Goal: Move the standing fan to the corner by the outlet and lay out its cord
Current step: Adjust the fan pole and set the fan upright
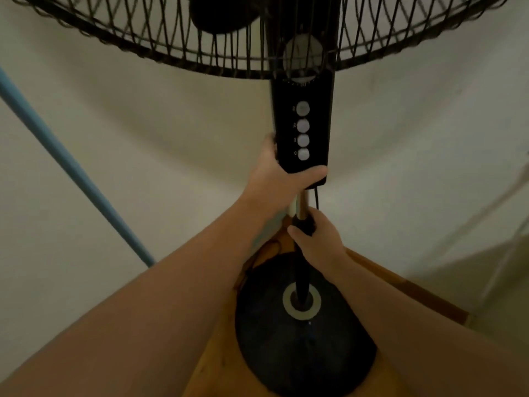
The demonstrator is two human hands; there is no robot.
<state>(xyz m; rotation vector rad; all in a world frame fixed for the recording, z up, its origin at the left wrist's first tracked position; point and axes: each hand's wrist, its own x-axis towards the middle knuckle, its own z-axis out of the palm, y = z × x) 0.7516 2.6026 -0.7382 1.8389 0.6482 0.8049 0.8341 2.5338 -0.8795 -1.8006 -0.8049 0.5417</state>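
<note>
A black standing fan [303, 130] stands upright right in front of me, in a corner of two pale walls. Its wire cage fills the top of the view. Its round base [303, 336] rests on the wooden floor. My left hand [279, 174] grips the bottom of the control panel with its round buttons. My right hand [316, 239] is closed around the pole lower down. A thin black cord [316, 197] hangs beside the pole; a loop of cord [259, 260] lies on the floor behind the base. No outlet is visible.
A blue pole or pipe [71, 167] runs diagonally along the left wall down to the floor. A pale frame or panel [503, 239] leans at the right wall. The wooden floor [217, 365] narrows into the corner.
</note>
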